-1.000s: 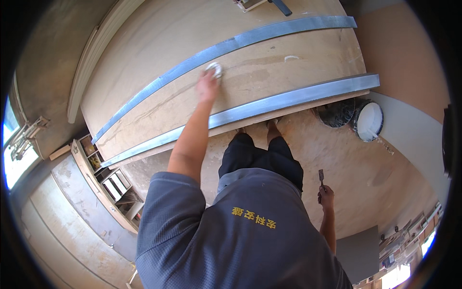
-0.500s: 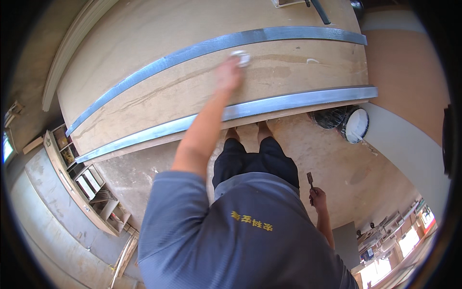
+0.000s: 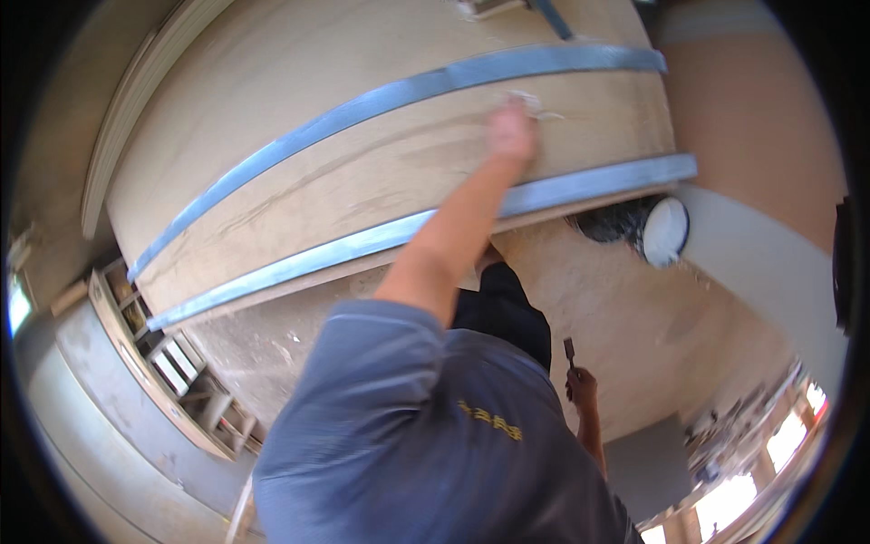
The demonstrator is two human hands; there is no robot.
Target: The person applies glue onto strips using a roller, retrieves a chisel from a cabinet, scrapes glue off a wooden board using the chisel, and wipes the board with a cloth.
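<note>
My left hand (image 3: 513, 132) is stretched far across the wooden board (image 3: 362, 186), between two blue-grey metal strips. Its fingers are closed on a white wad (image 3: 524, 102), smeared by motion, which appears to touch the board. The far metal strip (image 3: 362, 104) curves just beyond that hand, and the near metal strip (image 3: 362, 241) runs along the board's front edge beneath my forearm. Low at my right side, my right hand (image 3: 582, 386) grips a small flat brush (image 3: 569, 352) by the handle, its dark head pointing up and away from the board.
A bucket with white contents (image 3: 666, 231) stands on the floor below the board's right end, beside a dark container (image 3: 605, 223). A dark-handled tool (image 3: 550, 18) lies at the far edge. Shelving with small compartments (image 3: 177, 363) is at the left.
My left hand has moved right along the board with the white wad. The right hand still holds the brush. The whole view has shifted slightly.
</note>
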